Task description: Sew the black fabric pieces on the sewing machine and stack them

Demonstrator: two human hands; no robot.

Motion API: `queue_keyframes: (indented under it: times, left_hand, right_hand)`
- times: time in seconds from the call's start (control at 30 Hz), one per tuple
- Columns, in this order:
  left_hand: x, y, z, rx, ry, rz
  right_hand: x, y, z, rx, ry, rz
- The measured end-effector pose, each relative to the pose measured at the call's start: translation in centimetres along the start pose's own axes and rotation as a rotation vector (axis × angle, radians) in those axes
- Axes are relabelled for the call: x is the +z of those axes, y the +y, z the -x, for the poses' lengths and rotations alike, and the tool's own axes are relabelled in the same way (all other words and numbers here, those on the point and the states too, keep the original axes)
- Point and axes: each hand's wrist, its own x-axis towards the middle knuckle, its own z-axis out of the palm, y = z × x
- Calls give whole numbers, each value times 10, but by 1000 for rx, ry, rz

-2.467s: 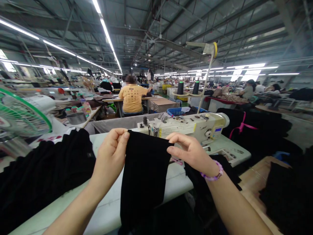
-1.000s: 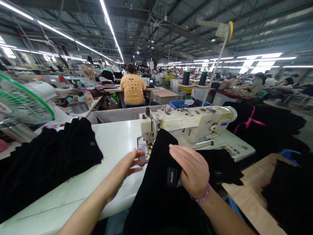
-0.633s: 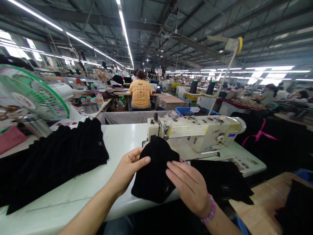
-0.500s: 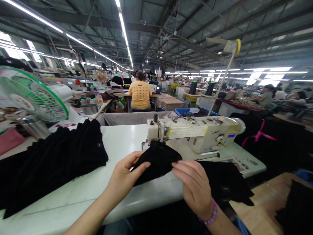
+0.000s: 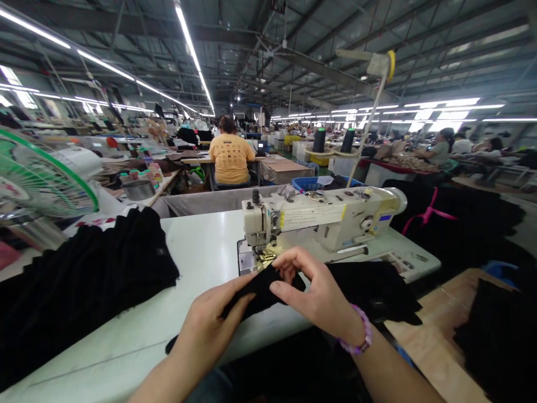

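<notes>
Both hands hold a piece of black fabric (image 5: 262, 288) just in front of the sewing machine's needle area. My left hand (image 5: 212, 313) pinches its left end between thumb and fingers. At the other end, my right hand (image 5: 312, 291), with a purple bead bracelet at the wrist, has thumb and fingertips closed on the upper edge. The white sewing machine (image 5: 310, 218) stands right behind, its presser foot partly in sight above the fabric. More black fabric (image 5: 373, 285) lies on the table to the right of my right hand.
A row of black fabric pieces (image 5: 96, 280) covers the left of the pale table (image 5: 201, 240). Beyond it stands a green-rimmed fan (image 5: 46, 173). A thread stand carries black cones (image 5: 319, 141). A person in a yellow shirt (image 5: 230, 157) sits ahead. Wooden board (image 5: 440, 313) is at right.
The fabric has come down and away from the needle area, uncovering the presser foot. My right hand has turned and moved up and inward along the fabric edge. The view has shifted rightward.
</notes>
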Motion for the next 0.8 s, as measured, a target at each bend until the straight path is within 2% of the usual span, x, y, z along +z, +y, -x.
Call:
queue_keyframes:
  times: [0.13, 0.23, 0.33, 0.4, 0.53, 0.63, 0.8]
  left_hand:
    - [-4, -1, 0, 81, -20, -75]
    - [-4, -2, 0, 117, -10, -95]
    - [-2, -1, 0, 40, -5, -54]
    - [-1, 0, -1, -49, -22, -16]
    - [1, 2, -3, -200, -41, 14]
    - [2, 3, -2, -257, -51, 43]
    - [5, 4, 0, -291, -28, 81]
  right_hand:
    - [-6, -4, -1, 14, -74, 68]
    - [-6, -1, -3, 44, -13, 44]
    - [-3, 4, -4, 160, 105, -206]
    - [-2, 6, -4, 247, 113, -349]
    - [-4, 10, -4, 234, 83, -288]
    - [-5, 15, -3, 214, 64, -226]
    - [-5, 19, -4, 333, 43, -337]
